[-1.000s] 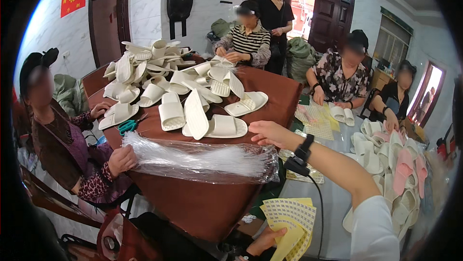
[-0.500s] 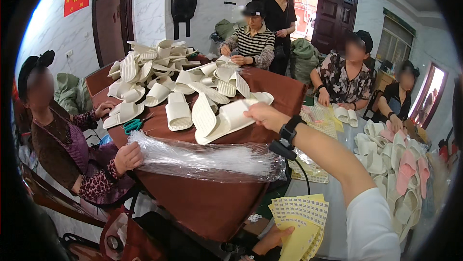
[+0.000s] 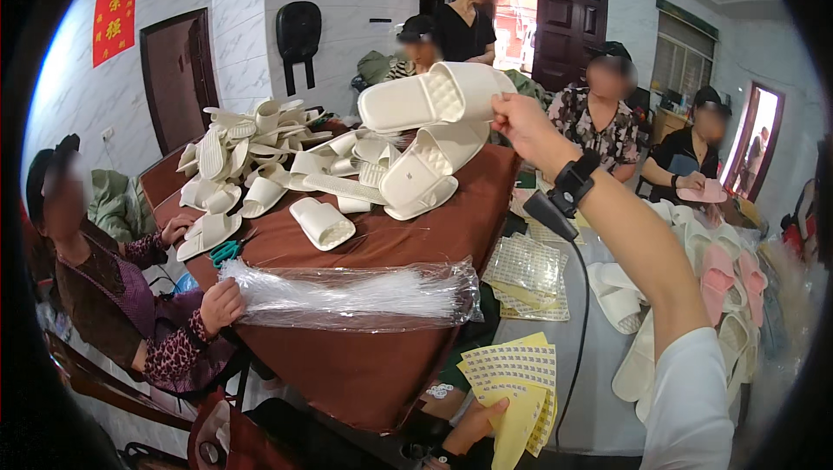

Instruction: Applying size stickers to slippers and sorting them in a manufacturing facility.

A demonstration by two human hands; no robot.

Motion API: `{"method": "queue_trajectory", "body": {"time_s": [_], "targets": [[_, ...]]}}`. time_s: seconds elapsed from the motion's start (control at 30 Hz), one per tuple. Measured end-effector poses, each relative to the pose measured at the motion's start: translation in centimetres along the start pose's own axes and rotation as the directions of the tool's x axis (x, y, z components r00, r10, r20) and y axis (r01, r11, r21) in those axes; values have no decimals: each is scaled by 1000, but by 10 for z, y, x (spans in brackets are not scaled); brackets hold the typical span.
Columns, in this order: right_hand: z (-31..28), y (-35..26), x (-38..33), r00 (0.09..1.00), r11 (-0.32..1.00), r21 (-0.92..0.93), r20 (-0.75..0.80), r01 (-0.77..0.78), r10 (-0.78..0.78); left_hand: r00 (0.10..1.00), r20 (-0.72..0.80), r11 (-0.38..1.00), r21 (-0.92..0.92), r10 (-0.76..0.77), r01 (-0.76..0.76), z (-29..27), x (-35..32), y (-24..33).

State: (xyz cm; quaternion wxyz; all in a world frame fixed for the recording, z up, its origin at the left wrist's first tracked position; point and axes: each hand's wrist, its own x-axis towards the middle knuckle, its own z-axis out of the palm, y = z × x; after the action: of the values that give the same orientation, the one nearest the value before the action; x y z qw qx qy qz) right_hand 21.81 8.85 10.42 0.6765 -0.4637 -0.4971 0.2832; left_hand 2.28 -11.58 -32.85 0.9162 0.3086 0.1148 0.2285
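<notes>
My right hand (image 3: 531, 130), reaching from the lower right, grips a pair of cream slippers (image 3: 395, 105) by one slipper's strap. They are raised over the brown table, one above the other; the second hangs beneath the first, apparently joined to it. My left hand (image 3: 475, 425) is low in the view, closed on fanned yellow sticker sheets (image 3: 521, 366). Behind the held pair lies a heap of cream slippers (image 3: 252, 136), and a single cream slipper (image 3: 321, 223) lies nearer on the table.
A clear bag of white plastic strands (image 3: 347, 292) lies along the brown table's (image 3: 347, 374) near side, by a person's hand (image 3: 223, 303) and green scissors (image 3: 227, 250). On the grey table (image 3: 538, 422) are sticker sheets (image 3: 525, 266), a black cable, and white and pink slippers (image 3: 717, 270). Several people sit or stand around.
My right hand has lifted the slipper pair off the brown table, and its two slippers have turned. My left hand still holds the sticker sheets. The person at far right now holds a pink slipper.
</notes>
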Motion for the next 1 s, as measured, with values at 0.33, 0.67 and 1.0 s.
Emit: {"method": "queue_trajectory", "body": {"time_s": [0.33, 0.67, 1.0], "targets": [[-116, -28, -91, 972, 978, 58, -112, -201, 207, 998, 34, 994, -94, 56, -53, 35, -14, 38], [-177, -57, -248, 870, 904, 42, -256, -425, 421, 988, 2, 987, -50, 153, -153, 16, -29, 28], [-210, -15, -299, 787, 719, -327, -184, -614, 588, 944, 6, 861, -412, 330, -299, 65, -33, 43]]}}
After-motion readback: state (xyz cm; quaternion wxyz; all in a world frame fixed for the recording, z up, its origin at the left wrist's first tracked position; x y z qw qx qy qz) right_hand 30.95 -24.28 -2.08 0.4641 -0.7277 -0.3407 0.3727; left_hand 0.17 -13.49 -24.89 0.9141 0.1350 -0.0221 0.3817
